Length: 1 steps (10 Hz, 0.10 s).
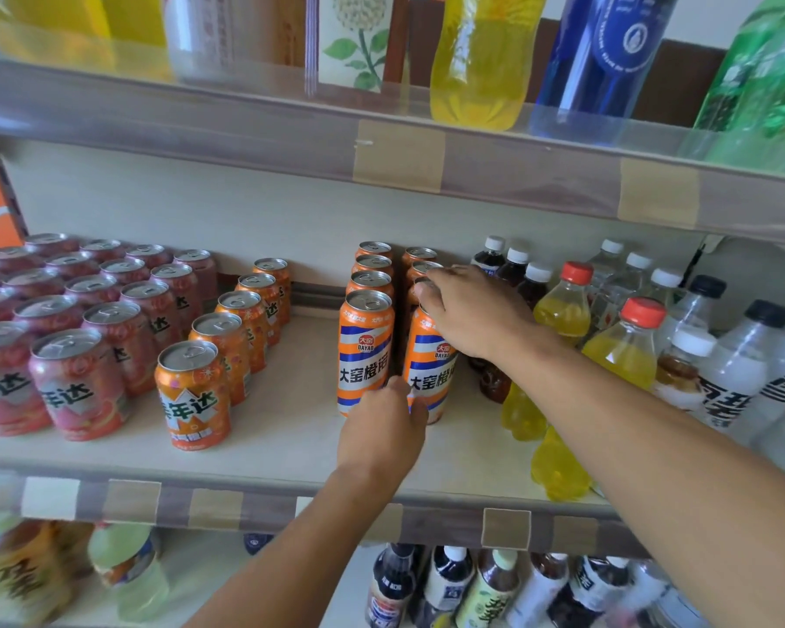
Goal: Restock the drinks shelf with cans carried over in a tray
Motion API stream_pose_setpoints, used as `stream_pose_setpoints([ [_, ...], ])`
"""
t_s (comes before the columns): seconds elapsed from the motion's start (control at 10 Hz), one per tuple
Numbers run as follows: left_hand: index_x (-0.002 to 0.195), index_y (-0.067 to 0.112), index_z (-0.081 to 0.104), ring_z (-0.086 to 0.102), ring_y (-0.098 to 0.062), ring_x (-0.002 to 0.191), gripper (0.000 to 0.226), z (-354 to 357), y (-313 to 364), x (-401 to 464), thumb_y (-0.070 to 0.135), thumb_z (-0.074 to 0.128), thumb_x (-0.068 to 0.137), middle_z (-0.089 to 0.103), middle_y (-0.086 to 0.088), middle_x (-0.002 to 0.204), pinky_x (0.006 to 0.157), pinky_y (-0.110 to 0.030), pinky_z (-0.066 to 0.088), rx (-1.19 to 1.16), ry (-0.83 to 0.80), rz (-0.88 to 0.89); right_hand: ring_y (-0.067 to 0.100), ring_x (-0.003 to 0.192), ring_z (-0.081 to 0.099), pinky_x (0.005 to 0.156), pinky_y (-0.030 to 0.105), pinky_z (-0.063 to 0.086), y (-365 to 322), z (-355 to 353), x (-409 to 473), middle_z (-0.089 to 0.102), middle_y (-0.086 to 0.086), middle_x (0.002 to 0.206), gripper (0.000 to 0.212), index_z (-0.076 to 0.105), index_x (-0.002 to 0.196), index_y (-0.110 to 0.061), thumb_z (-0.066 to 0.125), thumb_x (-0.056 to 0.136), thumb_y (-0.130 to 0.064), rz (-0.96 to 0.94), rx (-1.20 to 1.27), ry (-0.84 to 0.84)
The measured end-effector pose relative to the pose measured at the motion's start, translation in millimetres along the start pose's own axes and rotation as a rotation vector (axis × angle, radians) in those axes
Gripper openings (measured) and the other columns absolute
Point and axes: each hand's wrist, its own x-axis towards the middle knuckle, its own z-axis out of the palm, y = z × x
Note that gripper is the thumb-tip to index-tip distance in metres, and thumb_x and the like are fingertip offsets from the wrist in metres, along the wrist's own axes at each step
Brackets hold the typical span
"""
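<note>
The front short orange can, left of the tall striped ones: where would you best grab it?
Take the short orange can round its upright side wall, coming from the front or from its right. It stands at the shelf's front with bare shelf to its right, while the red cans crowd its left and a same-type can sits close behind. Probably wrap fingers mid-body.

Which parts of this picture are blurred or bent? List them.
Head view: sharpest at the tall orange cans mid-shelf; both hands, left hand and right hand, slightly soft; bottles on the top shelf and bottom left smear; wide-angle lens bows the shelf edge; even daylight, faint glints on can lids.
</note>
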Motion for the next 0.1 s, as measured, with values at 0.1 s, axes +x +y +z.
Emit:
stream_pose_setpoints([
  [0.1, 0.093, 0.019, 0.057, 0.060, -0.027, 0.076, 0.022, -23.0, -0.3, -5.3, 0.035, 0.043, 0.098, 0.066, -0.001, 0.090, 0.062, -0.031, 0.048, 0.111, 0.179, 0.077, 0.026, 0.105, 0.056, 0.075, 0.036, 0.045, -11.5, 0.7, -12.3, 0.064, 0.005, 0.109, 0.041, 0.060, 0.110, -0.016, 0.032, 0.102, -0.045, -0.049, -0.101, 0.180],
])
